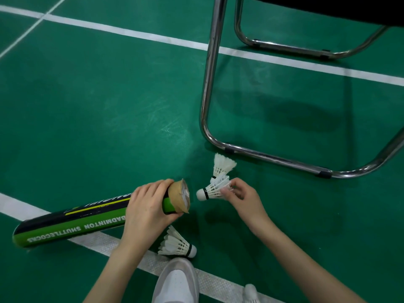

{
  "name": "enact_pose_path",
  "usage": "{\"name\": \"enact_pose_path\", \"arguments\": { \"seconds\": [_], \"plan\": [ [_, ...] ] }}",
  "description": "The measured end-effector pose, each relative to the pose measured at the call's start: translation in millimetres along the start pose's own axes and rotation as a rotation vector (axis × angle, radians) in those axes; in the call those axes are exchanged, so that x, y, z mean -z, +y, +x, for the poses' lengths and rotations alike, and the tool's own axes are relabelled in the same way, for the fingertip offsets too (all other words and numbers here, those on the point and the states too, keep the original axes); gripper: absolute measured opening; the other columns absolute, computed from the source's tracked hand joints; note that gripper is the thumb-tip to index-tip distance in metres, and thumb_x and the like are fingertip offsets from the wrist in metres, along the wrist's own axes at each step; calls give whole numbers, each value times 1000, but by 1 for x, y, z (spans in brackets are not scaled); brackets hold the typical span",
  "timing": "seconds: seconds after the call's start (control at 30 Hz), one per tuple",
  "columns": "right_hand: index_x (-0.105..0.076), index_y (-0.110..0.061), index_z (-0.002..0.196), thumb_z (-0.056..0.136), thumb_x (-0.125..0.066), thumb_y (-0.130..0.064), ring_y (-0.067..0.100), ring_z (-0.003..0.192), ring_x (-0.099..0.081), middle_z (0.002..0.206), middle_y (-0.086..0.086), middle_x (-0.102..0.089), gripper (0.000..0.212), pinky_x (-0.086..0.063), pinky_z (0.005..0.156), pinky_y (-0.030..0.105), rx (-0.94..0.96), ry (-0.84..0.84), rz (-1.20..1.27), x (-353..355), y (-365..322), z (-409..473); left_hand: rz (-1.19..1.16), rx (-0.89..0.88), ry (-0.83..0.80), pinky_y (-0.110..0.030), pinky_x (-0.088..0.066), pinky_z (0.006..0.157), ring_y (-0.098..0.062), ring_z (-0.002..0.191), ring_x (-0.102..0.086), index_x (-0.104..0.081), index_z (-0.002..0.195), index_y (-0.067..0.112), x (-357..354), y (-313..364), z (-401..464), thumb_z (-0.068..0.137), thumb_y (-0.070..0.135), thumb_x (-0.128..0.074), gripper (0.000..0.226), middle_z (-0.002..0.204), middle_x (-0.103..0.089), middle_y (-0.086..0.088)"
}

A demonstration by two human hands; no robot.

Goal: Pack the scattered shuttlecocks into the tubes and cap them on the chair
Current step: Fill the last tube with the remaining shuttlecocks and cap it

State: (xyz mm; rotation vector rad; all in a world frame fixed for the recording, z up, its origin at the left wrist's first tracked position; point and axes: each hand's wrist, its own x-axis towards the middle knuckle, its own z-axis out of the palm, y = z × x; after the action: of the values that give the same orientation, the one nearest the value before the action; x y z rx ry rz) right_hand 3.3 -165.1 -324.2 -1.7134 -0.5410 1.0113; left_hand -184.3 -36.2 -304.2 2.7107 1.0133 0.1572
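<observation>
While the left hand [146, 209] wraps its fingers round the open end of a long black-and-green cardboard shuttlecock tube [72, 223], the right hand [242, 199] pinches a white feathered shuttlecock [211, 190] by its skirt, cork nose aimed at the tube's tan-taped mouth [180, 199] just to that hand's left. The tube lies tilted, its far end low toward the green court floor [109, 106], and white shows inside the mouth (probably a shuttlecock already packed, though this cannot be confirmed).

Two more white feathered shuttlecocks wait on the floor: one [223, 164] just beyond the right hand's fingertips, near the chrome tubular leg of the chair [273, 158], and another [178, 243] below the left hand, just ahead of the person's white sports shoe [176, 281].

The likeliest slip is at the mouth. If the cork meets the taped rim off-centre, the feathers may catch and bend, or the shuttlecock may twist out of the light pinch and drop. A hard push against what is already inside could crush feathers. The shuttlecock by the shoe risks being trodden on if the foot shifts, and the one beyond the fingertips could be knocked under the chair by a careless reach. No cap is in view, so capping on the chair appears some way off.
</observation>
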Motion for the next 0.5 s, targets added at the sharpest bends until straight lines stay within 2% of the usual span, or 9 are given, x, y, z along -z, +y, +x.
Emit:
{"name": "enact_pose_path", "arguments": {
  "seconds": [0.13, 0.23, 0.37, 0.43, 0.5],
  "plan": [
    [-55, -7, 79, 87, -61, -13, 7, 75, -59, 80, 3, -65, 11, -44, 72, 20, 17, -51, 138, -14, -16, -14, 7, -16, -7, -36, -43, 85, -21, 99, -58, -55, 116, 21, -1, 15, 5, 53, 52, -80, 74, 108, -63, 4],
    [-61, -17, 87, 88, -60, -14, -1, 80, -61, 86, -4, -66, 4, -45, 74, 11, 11, -152, 56, -27, -20, -24, 6, -49, 4, -37, -45, 84, -21, 98, -59, -56, 116, 18, -3, 27, 8, 53, 52, -79, 75, 108, -64, 3],
    [-61, -29, 91, 90, -57, -15, -13, 82, -60, 87, -14, -66, 15, -44, 75, 7, -1, -236, 71, -25, -24, -32, 14, -62, 21, -36, -46, 83, -21, 96, -61, -58, 115, 17, -6, 30, 9, 54, 50, -80, 73, 107, -65, 3],
    [-62, -29, 93, 90, -57, -16, -10, 87, -61, 90, -13, -67, 15, -45, 80, 11, 6, -302, 92, -22, -27, -33, 17, -70, 31, -36, -47, 82, -22, 96, -61, -58, 115, 17, -6, 29, 10, 55, 50, -79, 72, 107, -65, 2],
    [-66, -20, 102, 89, -58, -21, 2, 95, -62, 98, -5, -69, 15, -48, 86, 19, 31, -363, 45, -22, -27, -31, 18, -84, 42, -36, -47, 82, -22, 95, -62, -58, 115, 16, -6, 32, 10, 61, 51, -70, 66, 107, -66, 1]
  ]
}}
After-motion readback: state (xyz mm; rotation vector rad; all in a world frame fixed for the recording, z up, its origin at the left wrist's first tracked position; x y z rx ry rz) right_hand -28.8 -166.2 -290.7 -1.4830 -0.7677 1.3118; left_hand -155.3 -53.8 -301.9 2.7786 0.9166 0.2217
